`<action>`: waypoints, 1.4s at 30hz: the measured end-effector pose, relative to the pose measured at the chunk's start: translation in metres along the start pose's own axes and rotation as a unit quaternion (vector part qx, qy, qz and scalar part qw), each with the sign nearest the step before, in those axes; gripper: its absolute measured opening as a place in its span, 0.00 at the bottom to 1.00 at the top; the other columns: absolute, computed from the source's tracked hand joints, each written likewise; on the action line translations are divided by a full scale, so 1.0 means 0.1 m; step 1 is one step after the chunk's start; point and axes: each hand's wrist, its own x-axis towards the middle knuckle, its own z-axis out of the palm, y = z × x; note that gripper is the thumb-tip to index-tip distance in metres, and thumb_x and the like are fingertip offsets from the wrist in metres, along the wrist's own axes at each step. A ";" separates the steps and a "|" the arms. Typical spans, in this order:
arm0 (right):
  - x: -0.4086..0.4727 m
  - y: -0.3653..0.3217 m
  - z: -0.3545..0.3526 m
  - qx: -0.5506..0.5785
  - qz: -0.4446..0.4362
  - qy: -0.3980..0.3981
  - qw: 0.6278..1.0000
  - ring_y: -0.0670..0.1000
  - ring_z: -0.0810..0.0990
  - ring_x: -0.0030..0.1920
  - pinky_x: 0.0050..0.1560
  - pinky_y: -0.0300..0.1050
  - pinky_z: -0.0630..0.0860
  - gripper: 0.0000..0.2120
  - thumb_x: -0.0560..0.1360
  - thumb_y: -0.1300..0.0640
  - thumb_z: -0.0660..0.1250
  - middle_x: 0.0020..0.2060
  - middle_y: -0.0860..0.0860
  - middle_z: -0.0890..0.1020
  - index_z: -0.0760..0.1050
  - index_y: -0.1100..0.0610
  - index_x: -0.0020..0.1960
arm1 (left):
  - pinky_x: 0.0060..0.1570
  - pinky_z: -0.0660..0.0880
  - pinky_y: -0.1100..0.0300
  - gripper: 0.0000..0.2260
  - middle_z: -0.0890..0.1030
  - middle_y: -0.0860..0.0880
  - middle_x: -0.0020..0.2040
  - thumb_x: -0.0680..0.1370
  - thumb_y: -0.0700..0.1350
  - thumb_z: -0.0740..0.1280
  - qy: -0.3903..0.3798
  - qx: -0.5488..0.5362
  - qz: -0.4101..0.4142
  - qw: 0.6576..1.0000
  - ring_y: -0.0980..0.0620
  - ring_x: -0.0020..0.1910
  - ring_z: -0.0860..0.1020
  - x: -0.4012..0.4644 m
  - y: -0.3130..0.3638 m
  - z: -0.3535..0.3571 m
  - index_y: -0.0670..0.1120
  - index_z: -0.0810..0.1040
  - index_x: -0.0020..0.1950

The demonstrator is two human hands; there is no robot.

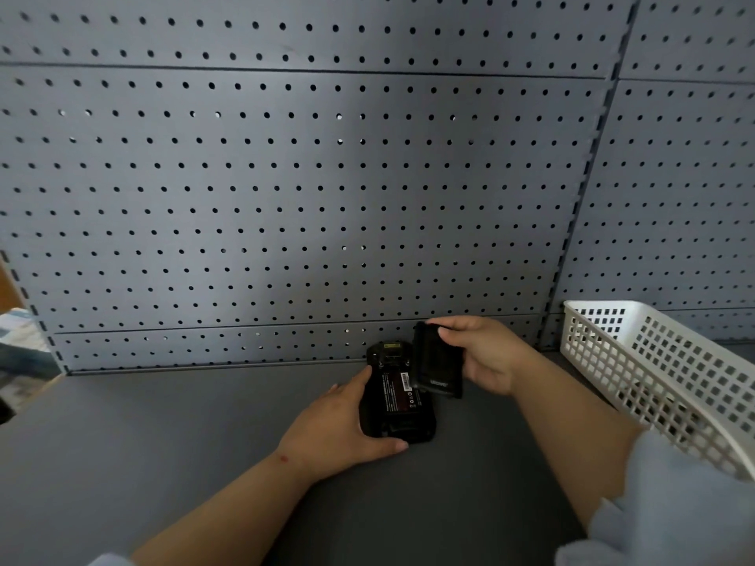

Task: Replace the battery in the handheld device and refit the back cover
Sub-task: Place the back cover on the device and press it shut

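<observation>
Lying face down on the grey shelf (163, 443), the handheld device (394, 418) shows its battery (398, 392), cupped by the left hand (339, 430); the right hand (482, 353) pinches the back cover (435, 363) tilted just beside it.

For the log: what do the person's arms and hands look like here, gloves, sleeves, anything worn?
Both hands, left hand and right hand, are bare, with no gloves, rings or watch visible. Forearms are uncovered; pale grey-blue sleeves sit pushed up near the elbows. A small red mark shows at the left wrist.
</observation>
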 end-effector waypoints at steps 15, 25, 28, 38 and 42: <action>0.16 0.23 0.35 -0.113 -0.086 0.056 0.988 0.49 0.79 0.46 0.48 0.38 0.76 0.16 0.72 0.67 0.66 0.43 0.51 0.79 0.72 0.63 0.60 | 0.54 0.64 0.67 0.46 0.69 0.56 0.70 0.66 0.58 0.72 0.025 -0.040 0.021 0.999 0.56 0.67 0.68 0.00 0.00 0.00 0.59 0.45 0.73; 0.07 0.37 0.26 -0.152 -0.099 0.035 0.983 0.46 0.79 0.42 0.41 0.35 0.73 0.11 0.72 0.64 0.68 0.41 0.51 0.80 0.76 0.60 0.54 | 0.58 0.66 0.64 0.47 0.67 0.56 0.71 0.65 0.61 0.72 0.028 -0.034 0.022 0.999 0.55 0.68 0.68 0.05 -0.07 0.04 0.60 0.43 0.73; 0.07 0.41 0.24 -0.167 -0.096 0.031 0.981 0.46 0.79 0.43 0.42 0.36 0.74 0.13 0.71 0.63 0.69 0.42 0.51 0.80 0.76 0.61 0.55 | 0.61 0.67 0.62 0.48 0.66 0.55 0.72 0.65 0.62 0.71 0.024 -0.027 0.019 0.999 0.54 0.69 0.67 0.05 -0.10 0.05 0.59 0.43 0.74; 0.12 0.46 0.23 -0.190 -0.089 0.035 0.977 0.50 0.77 0.47 0.49 0.38 0.74 0.13 0.70 0.62 0.70 0.44 0.53 0.78 0.77 0.59 0.55 | 0.66 0.66 0.57 0.44 0.69 0.53 0.70 0.67 0.62 0.69 0.007 -0.017 0.026 0.999 0.53 0.66 0.69 0.03 -0.09 0.05 0.63 0.42 0.72; 0.12 0.50 0.22 -0.188 -0.087 0.043 0.977 0.50 0.76 0.47 0.52 0.41 0.74 0.12 0.70 0.61 0.70 0.46 0.54 0.76 0.78 0.57 0.53 | 0.67 0.64 0.59 0.42 0.67 0.52 0.71 0.68 0.63 0.68 0.002 0.002 0.035 0.999 0.54 0.68 0.67 0.03 -0.08 0.05 0.63 0.43 0.72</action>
